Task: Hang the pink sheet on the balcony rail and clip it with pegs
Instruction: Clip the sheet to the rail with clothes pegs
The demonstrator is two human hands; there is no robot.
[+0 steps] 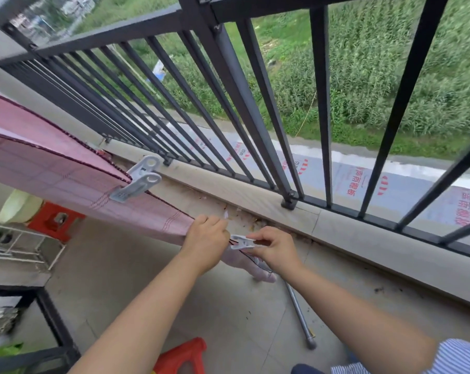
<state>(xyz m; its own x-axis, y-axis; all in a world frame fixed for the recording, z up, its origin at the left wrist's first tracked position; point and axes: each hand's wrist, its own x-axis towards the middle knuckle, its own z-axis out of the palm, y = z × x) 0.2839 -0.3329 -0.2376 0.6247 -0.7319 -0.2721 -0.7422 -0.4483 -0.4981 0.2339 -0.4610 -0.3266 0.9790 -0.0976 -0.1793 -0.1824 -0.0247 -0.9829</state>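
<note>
The left hand (205,234) grips the gathered end of the pink sheet (53,166), which stretches off to the left along a line hidden under its fold, while the right hand (275,248) pinches a small white peg (242,242) against that end; whether its jaws have bitten cannot be told. If the bunched cloth is too thick, the peg may well slip off and the corner drop toward the littered floor (136,271). The cloth is thin, faintly checked and dark-edged; a larger ribbed plastic clip (138,179) holds it further left, before the smooth dark metal rail (228,85).
</note>
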